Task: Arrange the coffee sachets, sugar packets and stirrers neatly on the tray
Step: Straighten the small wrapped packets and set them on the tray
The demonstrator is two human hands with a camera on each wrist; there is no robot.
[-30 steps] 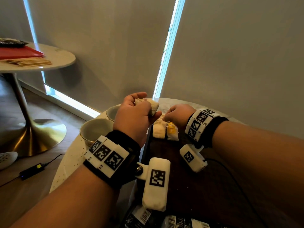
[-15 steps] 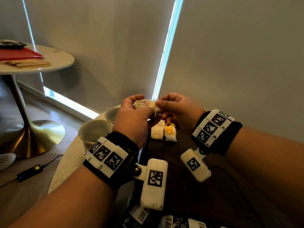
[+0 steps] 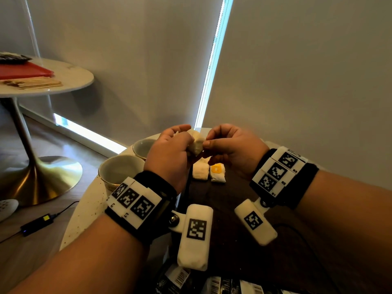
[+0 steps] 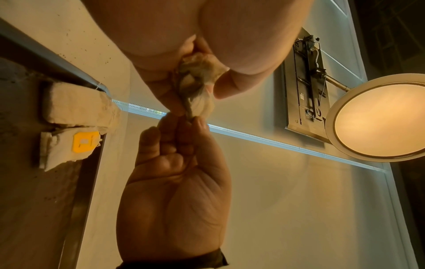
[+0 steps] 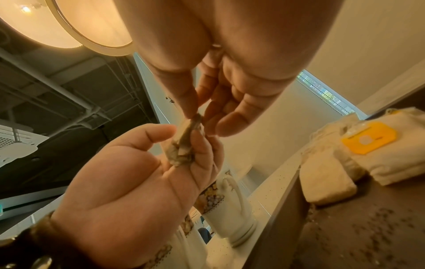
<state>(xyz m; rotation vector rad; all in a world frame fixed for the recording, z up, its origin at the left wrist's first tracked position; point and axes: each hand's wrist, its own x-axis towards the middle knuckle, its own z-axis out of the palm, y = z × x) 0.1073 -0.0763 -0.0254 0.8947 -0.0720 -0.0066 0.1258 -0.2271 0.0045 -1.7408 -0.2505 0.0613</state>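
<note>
My left hand (image 3: 186, 143) is raised over the far end of the dark brown tray (image 3: 224, 200) and grips a small bundle of cream sachets (image 3: 196, 143). My right hand (image 3: 206, 143) meets it from the right and pinches the edge of one sachet between thumb and fingers, as the left wrist view (image 4: 190, 116) and the right wrist view (image 5: 196, 118) also show. On the tray's far end lie a plain cream sachet (image 3: 200, 172) and, side by side with it, a sachet with a yellow tag (image 3: 217, 172).
Two white cups (image 3: 121, 170) (image 3: 144, 145) stand on the round marble table left of the tray. Black barcoded packets (image 3: 176, 279) lie at the near edge. A side table at far left carries a red tray (image 3: 21, 70) and wooden sticks (image 3: 31, 82).
My right hand has left the sachets on the tray, risen to my left hand and pinched a sachet in the bundle. The left hand has stayed in place.
</note>
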